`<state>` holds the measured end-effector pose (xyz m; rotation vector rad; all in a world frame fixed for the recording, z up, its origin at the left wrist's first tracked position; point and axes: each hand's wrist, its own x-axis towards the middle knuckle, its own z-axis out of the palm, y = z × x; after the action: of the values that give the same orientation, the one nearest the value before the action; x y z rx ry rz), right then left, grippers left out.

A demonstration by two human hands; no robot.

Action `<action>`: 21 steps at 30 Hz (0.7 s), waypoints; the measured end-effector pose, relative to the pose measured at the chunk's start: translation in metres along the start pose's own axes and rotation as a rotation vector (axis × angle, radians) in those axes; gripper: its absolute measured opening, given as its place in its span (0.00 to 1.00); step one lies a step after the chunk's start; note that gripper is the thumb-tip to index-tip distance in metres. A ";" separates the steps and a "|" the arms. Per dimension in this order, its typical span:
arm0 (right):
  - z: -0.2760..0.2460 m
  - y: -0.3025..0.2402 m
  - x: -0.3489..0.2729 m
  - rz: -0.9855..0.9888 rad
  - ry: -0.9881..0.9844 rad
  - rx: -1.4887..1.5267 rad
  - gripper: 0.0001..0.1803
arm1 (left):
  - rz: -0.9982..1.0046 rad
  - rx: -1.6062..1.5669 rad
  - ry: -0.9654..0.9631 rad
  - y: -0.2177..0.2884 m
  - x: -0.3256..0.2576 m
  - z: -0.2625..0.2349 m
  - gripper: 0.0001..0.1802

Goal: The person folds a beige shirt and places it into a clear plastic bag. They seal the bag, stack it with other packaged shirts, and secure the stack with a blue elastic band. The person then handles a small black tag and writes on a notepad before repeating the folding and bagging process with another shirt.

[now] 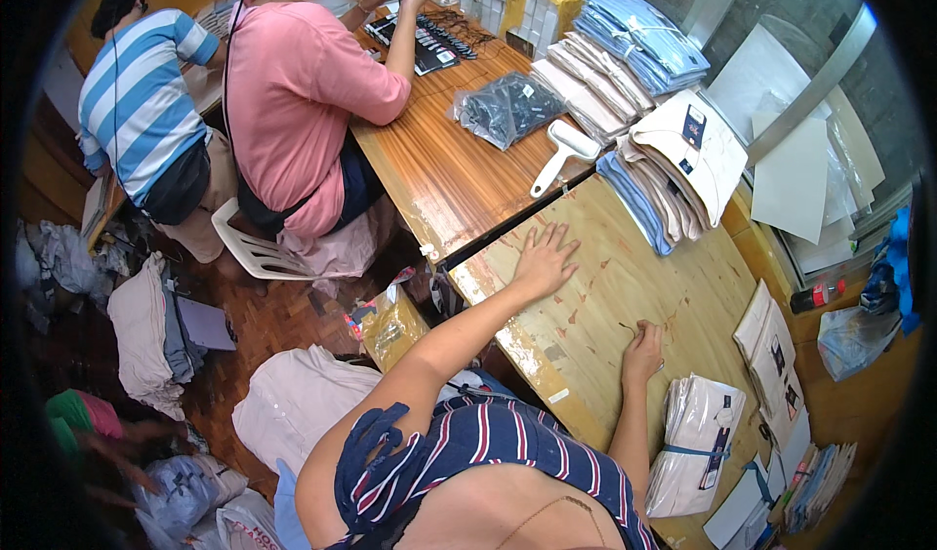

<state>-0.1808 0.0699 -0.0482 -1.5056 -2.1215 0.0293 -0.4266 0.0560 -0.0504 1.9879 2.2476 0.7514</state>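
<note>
- Two hands are on the pale bench (625, 286): the left hand (545, 260) lies flat with fingers spread wide, palm down, gripping nothing.
- The right hand (641, 348) is loosely curled near the bench's near edge, fingertips pinched at a thin dark sliver (630, 327); it is too small to tell what it is.
- Just beside the right hand, a stack of bagged folded shirts (695, 443) sits tied with a blue strap.
- At the far end, tall piles of folded shirts (673, 169) lean over the bench, with a white hand tool (564, 152) lying next to them.
- A clear bag of dark items (508, 106) rests on the darker wooden bench (439, 179), where two seated people work.
- Risk, as I judge it: the tilted far piles could slide if the bench is jolted by the pressing left hand.
- The sliver could slip from so light a pinch and be lost against the mottled surface.
- On the floor, a yellowish bag (390, 325) holds something I cannot make out.
</note>
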 end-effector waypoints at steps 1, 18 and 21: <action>0.000 -0.001 0.000 0.010 -0.009 -0.001 0.08 | 0.003 0.002 0.006 -0.001 0.000 0.001 0.24; -0.005 -0.004 0.002 0.013 -0.020 0.017 0.09 | -0.004 0.013 0.009 0.000 0.000 0.002 0.23; -0.005 -0.003 0.000 0.011 -0.030 -0.027 0.09 | 0.000 0.026 0.016 -0.001 -0.001 0.009 0.23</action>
<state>-0.1813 0.0667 -0.0426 -1.5415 -2.1450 0.0276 -0.4246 0.0575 -0.0588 1.9998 2.2778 0.7441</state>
